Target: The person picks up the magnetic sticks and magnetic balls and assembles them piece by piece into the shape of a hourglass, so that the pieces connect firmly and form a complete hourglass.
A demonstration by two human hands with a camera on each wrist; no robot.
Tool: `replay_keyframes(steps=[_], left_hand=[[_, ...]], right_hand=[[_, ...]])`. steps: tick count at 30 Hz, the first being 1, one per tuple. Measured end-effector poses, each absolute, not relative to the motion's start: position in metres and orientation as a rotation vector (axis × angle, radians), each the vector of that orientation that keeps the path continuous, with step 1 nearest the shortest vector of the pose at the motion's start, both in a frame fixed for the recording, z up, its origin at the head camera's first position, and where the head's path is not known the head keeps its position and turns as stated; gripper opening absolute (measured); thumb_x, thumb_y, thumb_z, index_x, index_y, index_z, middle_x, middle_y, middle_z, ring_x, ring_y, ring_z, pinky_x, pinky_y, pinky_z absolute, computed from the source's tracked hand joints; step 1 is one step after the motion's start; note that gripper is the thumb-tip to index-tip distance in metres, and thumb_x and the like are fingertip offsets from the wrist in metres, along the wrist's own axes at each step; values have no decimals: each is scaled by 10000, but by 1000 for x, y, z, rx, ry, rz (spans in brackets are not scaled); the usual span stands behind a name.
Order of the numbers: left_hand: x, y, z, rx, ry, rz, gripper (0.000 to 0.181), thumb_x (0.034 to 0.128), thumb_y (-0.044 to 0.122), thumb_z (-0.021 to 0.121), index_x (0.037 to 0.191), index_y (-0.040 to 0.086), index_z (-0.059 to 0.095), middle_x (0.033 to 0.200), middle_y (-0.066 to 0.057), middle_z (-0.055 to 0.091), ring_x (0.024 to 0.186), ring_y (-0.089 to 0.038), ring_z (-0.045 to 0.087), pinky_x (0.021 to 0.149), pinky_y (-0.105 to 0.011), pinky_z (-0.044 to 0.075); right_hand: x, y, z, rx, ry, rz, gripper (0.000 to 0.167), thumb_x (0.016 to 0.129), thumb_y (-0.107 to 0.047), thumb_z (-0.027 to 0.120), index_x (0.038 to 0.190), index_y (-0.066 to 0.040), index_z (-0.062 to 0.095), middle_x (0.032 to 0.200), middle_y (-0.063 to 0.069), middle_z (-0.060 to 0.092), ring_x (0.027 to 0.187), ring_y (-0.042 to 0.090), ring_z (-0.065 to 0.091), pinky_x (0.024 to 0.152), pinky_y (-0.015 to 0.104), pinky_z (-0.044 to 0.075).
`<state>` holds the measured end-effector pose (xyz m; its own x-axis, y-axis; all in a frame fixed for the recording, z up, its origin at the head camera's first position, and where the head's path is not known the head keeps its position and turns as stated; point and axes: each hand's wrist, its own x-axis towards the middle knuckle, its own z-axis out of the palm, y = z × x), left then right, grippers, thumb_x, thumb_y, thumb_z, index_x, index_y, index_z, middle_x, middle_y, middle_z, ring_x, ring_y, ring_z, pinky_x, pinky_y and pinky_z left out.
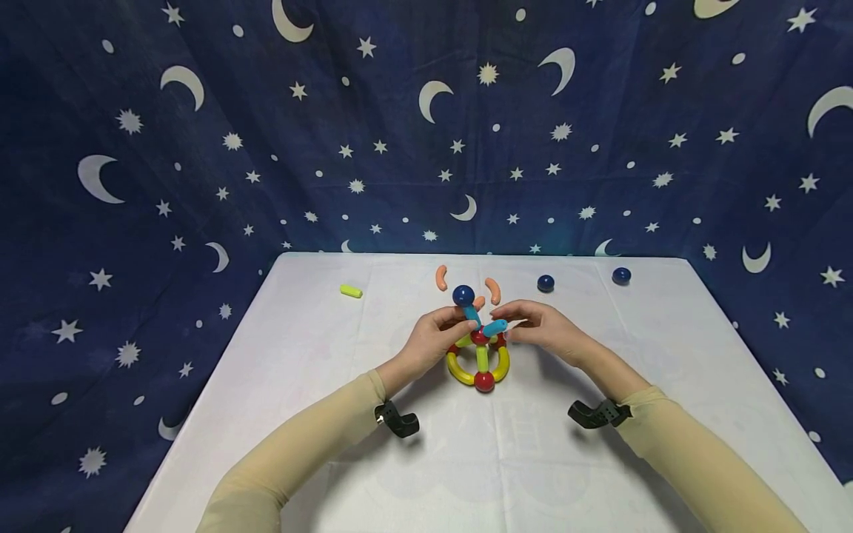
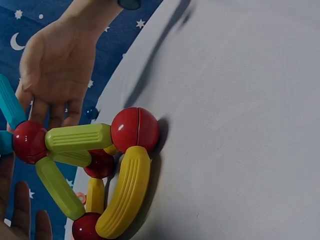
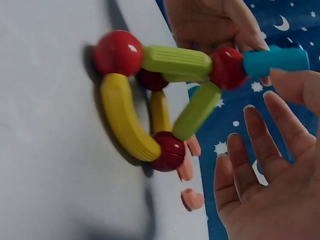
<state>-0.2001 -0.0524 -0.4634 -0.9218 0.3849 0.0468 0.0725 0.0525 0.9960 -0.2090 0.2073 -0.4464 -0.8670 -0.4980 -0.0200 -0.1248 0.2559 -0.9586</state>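
A toy frame of rods and balls stands on the table, with a red ball [image 1: 480,337] at its top. Yellow-green rods [image 3: 177,61] slope from that ball to red balls below, which yellow curved rods [image 2: 127,192] join. Two light blue rods rise from the top; one bears a dark blue ball [image 1: 463,295]. My left hand [image 1: 435,342] pinches this ball-bearing rod [image 1: 472,317] between thumb and fingers. Beside the other light blue rod [image 1: 495,328] is my right hand [image 1: 545,331], its thumb close to the rod and its fingers extended, spread apart. Contact there is unclear.
Behind the frame lie several orange curved rods [image 1: 493,291]. Two dark blue balls [image 1: 546,283] rest at the back right, and a yellow-green rod [image 1: 351,291] at the back left. A starry blue cloth [image 1: 400,148] hangs behind the white-covered table [image 1: 453,474].
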Motion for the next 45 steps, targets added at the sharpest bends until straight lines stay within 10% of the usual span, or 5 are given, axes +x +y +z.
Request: replay_keyframes(steps=[19, 35, 45], left_hand=[[-188, -52, -442, 501, 2103, 1930, 302, 1013, 151, 664, 1269, -7, 694, 1256, -94, 691, 1131, -187, 643, 986, -351, 510], [-198, -49, -468, 558, 2142, 1854, 290, 985, 259, 714, 1251, 149, 738, 1260, 8, 669, 1106, -229, 606, 924, -370, 496], [-201, -45, -469, 553, 2176, 1803, 348, 973, 315, 727, 1290, 170, 717, 1109, 39, 741, 1106, -243, 589, 919, -375, 477]], right_hand=[[-202, 192, -455, -500, 2271, -1727, 278, 931, -240, 781, 1153, -89, 705, 1208, 94, 646, 1059, 357, 619, 895, 373, 548], [-204, 195, -459, -435, 2315, -1711, 331, 924, -241, 788, 1192, -70, 697, 1214, 103, 659, 1046, 327, 642, 904, 395, 531], [-245, 241, -477, -41, 2571, -1818, 433, 1006, -312, 680, 1320, -16, 644, 1276, 135, 634, 1060, 120, 584, 916, 379, 503]])
